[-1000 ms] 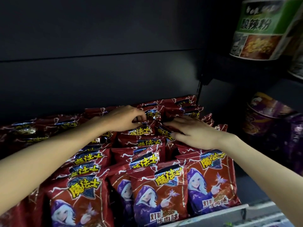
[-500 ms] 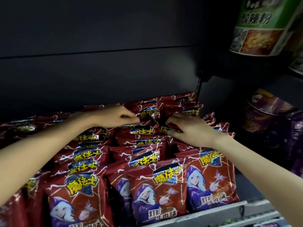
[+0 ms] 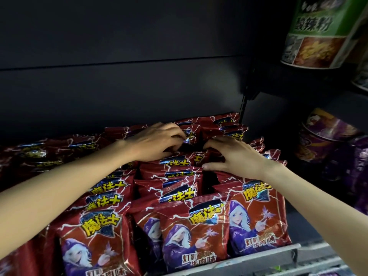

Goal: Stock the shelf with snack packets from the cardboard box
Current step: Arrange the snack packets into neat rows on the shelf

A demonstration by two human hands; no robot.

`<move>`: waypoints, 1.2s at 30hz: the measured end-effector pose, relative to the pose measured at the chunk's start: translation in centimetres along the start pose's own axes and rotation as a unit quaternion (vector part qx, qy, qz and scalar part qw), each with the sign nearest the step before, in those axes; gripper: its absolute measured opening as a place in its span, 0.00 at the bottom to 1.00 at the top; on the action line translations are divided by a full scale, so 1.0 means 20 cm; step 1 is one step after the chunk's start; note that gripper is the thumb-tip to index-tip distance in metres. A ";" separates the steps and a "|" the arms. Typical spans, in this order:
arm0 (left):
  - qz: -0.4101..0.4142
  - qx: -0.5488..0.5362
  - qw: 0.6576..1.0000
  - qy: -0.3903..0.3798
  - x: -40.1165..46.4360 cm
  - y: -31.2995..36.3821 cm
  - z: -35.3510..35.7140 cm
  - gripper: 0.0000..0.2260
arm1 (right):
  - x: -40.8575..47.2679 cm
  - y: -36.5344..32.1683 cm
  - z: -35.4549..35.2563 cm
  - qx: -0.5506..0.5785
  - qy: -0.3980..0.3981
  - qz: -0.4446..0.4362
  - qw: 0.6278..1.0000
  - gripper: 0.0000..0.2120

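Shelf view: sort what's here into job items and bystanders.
Job:
red snack packets
shelf
left hand, on the back packets
right hand, on the back packets

Bystanders:
green noodle tub
purple noodle cups

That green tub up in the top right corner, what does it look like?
The green tub is a large round tub, seen tilted and from below, cut off by the picture's top edge. Its upper band is green with pale Chinese characters; lower down, a printed photo shows a reddish-orange dish beside a greyish panel. The wrap looks glossy. It sits on a dark upper shelf, right of the snack packets. Neither hand touches it.
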State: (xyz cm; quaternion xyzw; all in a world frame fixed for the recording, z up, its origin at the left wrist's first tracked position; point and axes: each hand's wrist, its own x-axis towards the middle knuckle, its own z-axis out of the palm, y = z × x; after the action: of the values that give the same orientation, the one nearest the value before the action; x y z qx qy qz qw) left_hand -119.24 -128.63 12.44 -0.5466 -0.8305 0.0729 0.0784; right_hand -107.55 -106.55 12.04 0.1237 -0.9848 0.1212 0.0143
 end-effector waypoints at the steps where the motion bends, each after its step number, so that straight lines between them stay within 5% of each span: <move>1: -0.005 -0.013 1.000 -0.006 -0.01 0.00 -0.01 0.06 | -0.01 0.00 0.00 0.000 -0.003 0.000 1.000 0.29; 8: -0.157 0.031 0.986 -0.046 -0.07 0.00 -0.03 0.20 | -0.03 0.02 0.01 0.022 0.021 0.029 0.999 0.35; 16: -0.129 0.008 0.992 -0.002 0.03 0.04 -0.02 0.18 | -0.05 0.01 0.00 -0.007 0.009 0.006 1.000 0.24; 23: -0.093 0.178 0.978 -0.064 0.17 0.07 -0.10 0.23 | -0.04 0.02 0.00 -0.013 0.000 0.006 1.000 0.23; 27: -0.076 0.118 0.987 -0.082 0.21 0.08 -0.09 0.28 | -0.04 0.04 -0.01 -0.019 0.006 -0.004 1.000 0.23; 32: -0.079 0.044 0.990 -0.112 0.20 0.06 -0.05 0.22 | -0.07 0.11 -0.07 -0.045 -0.045 0.009 0.998 0.29; 36: -0.127 0.064 0.988 -0.063 0.16 0.06 -0.03 0.25 | -0.09 0.15 -0.07 -0.029 -0.057 -0.011 0.998 0.34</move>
State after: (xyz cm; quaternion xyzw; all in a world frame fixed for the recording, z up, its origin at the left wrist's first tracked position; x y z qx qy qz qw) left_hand -119.20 -125.12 12.99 -0.4251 -0.8900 0.1499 0.0690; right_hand -106.56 -103.00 12.57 0.1411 -0.9857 0.0851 -0.0366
